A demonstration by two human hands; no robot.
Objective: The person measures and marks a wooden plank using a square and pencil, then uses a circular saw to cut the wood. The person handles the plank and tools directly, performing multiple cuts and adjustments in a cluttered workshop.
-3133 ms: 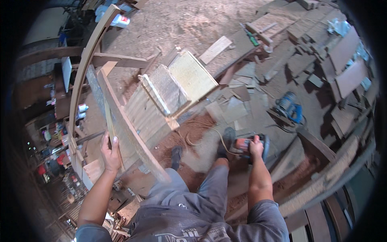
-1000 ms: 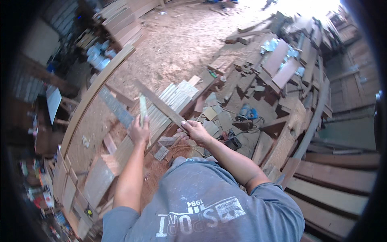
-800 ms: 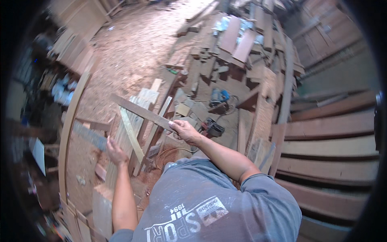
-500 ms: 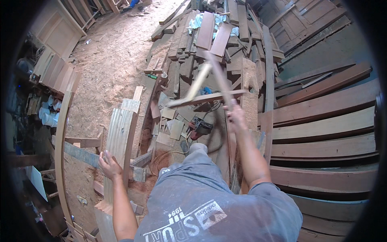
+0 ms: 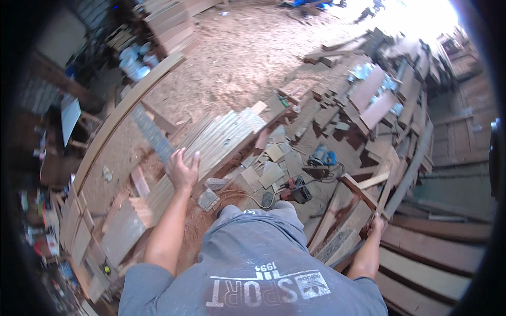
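Note:
At the right, my right hand point(image 5: 376, 225) is closed round the lower end of a wooden strip point(image 5: 386, 190). A pale strip point(image 5: 373, 180) and a darker strip point(image 5: 360, 193) meet it in a roughly triangular shape; how they are joined is hard to see. My left hand point(image 5: 182, 171) has its fingers apart and holds nothing, over the edge of a long board with a ridged, pale surface point(image 5: 224, 138). Whether it touches the board cannot be made out.
Between the boards lie a blue power tool point(image 5: 322, 156), a red and black power tool point(image 5: 298, 189) with a cord, and scattered wood offcuts point(image 5: 270, 174). Piled planks point(image 5: 371, 89) fill the far right. Long boards point(image 5: 427, 250) are stacked at my right. Sawdust covers the floor point(image 5: 237, 52).
The view has swung to the left. My right hand has brought the joined strips from in front of me down to my right side. My left hand stays by the ridged board.

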